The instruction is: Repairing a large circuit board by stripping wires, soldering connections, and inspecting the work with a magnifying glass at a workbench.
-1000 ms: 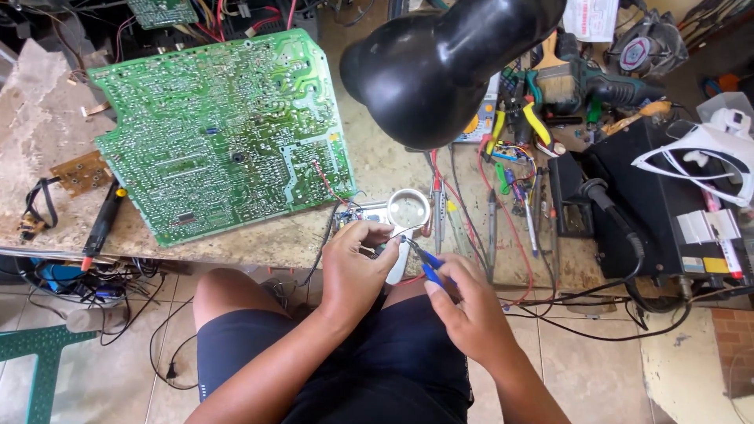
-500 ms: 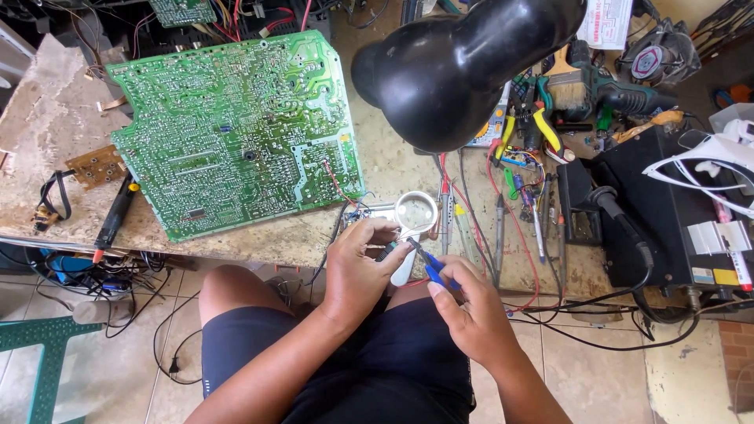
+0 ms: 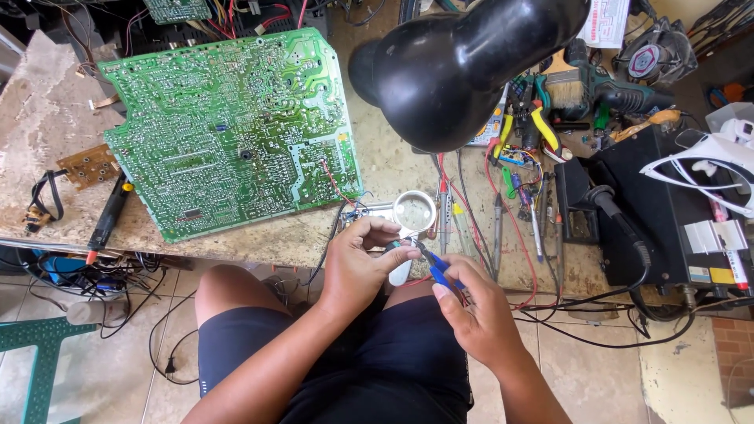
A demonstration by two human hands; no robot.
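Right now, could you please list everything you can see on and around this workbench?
Circuit board: one large, green, solder side up, left half of the workbench.
Small board: one, brown, left of the big board.
Desk lamp: one, black shade, over the bench middle.
Round tin: one, silver, open, at the bench front edge.
Pliers: yellow-handled, among probes and screwdrivers on the right.
Paintbrush: one, wooden handle, back right.
Black box unit: one, far right, with cables.
Cutters: one pair, blue-handled, in the right hand.
Left hand: pinches a small part, too small to identify.
Right hand: grips the cutters.
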